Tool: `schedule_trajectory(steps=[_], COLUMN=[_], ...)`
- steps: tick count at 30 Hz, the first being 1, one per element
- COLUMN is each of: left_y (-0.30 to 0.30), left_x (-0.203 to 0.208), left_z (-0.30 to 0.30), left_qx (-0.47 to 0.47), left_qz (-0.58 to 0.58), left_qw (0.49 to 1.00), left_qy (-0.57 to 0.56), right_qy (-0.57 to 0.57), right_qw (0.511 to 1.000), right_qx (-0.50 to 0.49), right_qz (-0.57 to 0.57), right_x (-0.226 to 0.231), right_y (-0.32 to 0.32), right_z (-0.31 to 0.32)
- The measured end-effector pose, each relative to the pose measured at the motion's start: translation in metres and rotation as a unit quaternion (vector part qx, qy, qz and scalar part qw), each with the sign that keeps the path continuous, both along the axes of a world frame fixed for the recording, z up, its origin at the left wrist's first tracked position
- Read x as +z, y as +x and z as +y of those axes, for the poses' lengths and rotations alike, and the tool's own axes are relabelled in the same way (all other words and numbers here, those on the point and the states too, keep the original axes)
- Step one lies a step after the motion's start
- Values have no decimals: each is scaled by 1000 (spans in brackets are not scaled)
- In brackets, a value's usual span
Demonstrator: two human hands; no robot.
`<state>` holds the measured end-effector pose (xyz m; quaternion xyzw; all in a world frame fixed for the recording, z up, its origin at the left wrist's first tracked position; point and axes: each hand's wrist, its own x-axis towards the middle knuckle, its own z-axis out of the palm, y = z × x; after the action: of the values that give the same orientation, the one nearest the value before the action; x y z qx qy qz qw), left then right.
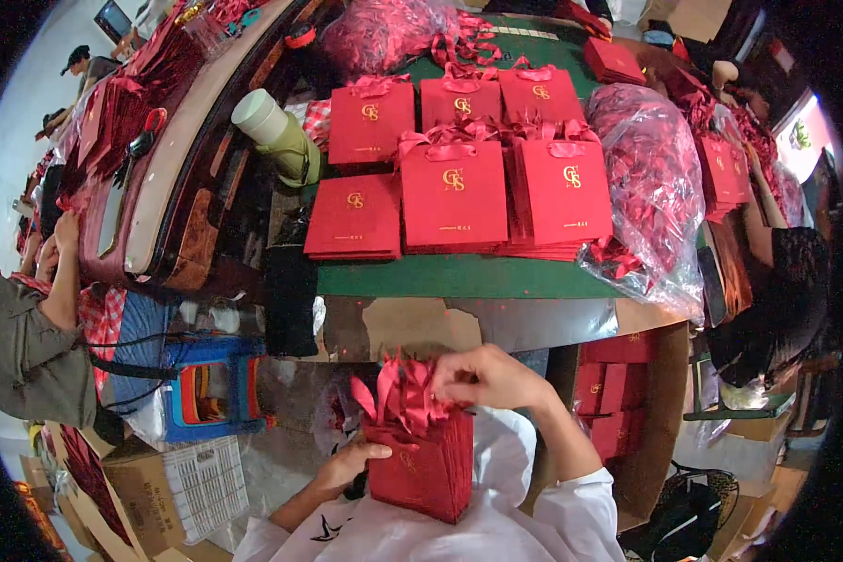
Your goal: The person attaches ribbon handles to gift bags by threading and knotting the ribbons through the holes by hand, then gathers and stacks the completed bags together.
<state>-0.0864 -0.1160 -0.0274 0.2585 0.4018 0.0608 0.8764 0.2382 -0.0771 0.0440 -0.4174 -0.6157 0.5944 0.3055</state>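
Note:
A thick stack of flat red paper gift bags (420, 473) with gold print rests upright on my lap. My left hand (351, 465) grips its left side, the thumb lying across the front bag and the other fingers hidden behind. Shiny red ribbon handles (407, 398) stick up in loops from the stack's top. My right hand (485, 377) is at the upper right of these ribbons, fingers bent and pinched on a ribbon. Ahead, on a green-topped table (384, 278), several stacks of the same red bags (454, 195) lie with their ribbons on top.
A clear plastic bag of red ribbons (648, 178) sits at the table's right, another ribbon bag (384, 37) at the back. A pale green bottle (276, 136) stands on the left. Under the table, an open carton (654, 440) holds red boxes. Co-workers sit at both sides.

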Motion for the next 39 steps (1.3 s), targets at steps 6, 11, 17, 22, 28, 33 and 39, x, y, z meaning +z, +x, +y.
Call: schedule_trajectory(steps=[6, 11, 17, 22, 28, 33, 39], left_y=[24, 30, 4, -17, -11, -45, -8], left_x=[49, 61, 16, -29, -12, -36, -13], left_z=[7, 20, 5, -6, 5, -19, 5], left_qx=[43, -120, 18, 25, 6, 63, 22], left_qz=[40, 199, 74, 109, 22, 24, -4], left_qw=[993, 968, 997, 994, 998, 997, 999], left_qy=[107, 97, -12, -5, 58, 45, 38], right_qy=[176, 240, -33, -21, 34, 127, -10], right_qw=[976, 938, 999, 1000, 980, 946, 993], right_qx=[-104, -187, -11, -12, -169, -288, -77], right_qz=[-74, -167, -3, -1, -100, -82, 93], right_x=[-17, -28, 3, -3, -30, -27, -14], right_y=[-22, -23, 20, 15, -6, -3, 24], right_z=[27, 27, 3, -2, 8, -6, -44])
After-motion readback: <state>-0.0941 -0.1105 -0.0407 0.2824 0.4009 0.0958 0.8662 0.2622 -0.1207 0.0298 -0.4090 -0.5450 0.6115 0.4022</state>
